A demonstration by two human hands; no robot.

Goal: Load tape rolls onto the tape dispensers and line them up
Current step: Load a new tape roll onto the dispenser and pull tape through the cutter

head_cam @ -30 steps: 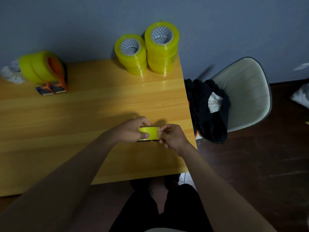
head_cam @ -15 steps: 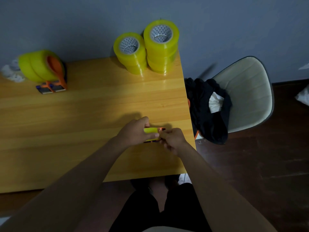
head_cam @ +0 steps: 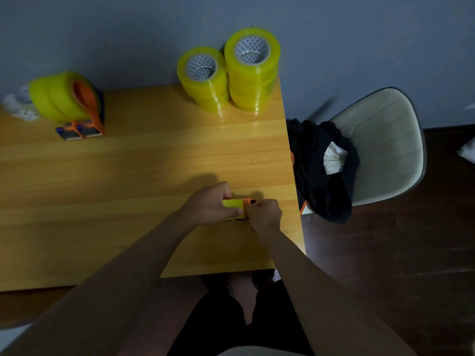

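My left hand (head_cam: 209,204) has its grip closed around a yellow tape roll (head_cam: 232,207) standing on edge on the counter (head_cam: 144,170), thumb laid along its near face. My right hand (head_cam: 264,215) pinches at the roll's right end, where a bit of orange and black dispenser (head_cam: 248,201) shows between my fingers; most of that dispenser is hidden under my hands, so I cannot tell how far the roll is seated on it. No brand or lettering is readable on the roll or the dispenser.

The roll sits near the counter's right edge, and my right hand is just beside that edge. The near edge lies a little behind my wrists. To the left of my hands there is a broad stretch of bare wood.

At the far left, against the wall, stand loaded dispensers (head_cam: 69,101) side by side, yellow rolls on orange frames, their blade ends pointing toward me. Beyond them lies some crumpled white stuff (head_cam: 18,105) at the counter's edge. At the far right corner are two stacks of spare rolls (head_cam: 226,75), touching each other, the right stack taller; their cores carry a grey patterned print, but I cannot read any words in it.

Off the right edge stands a pale chair (head_cam: 383,147) with dark clothing (head_cam: 318,170) heaped on its seat, close against the counter.
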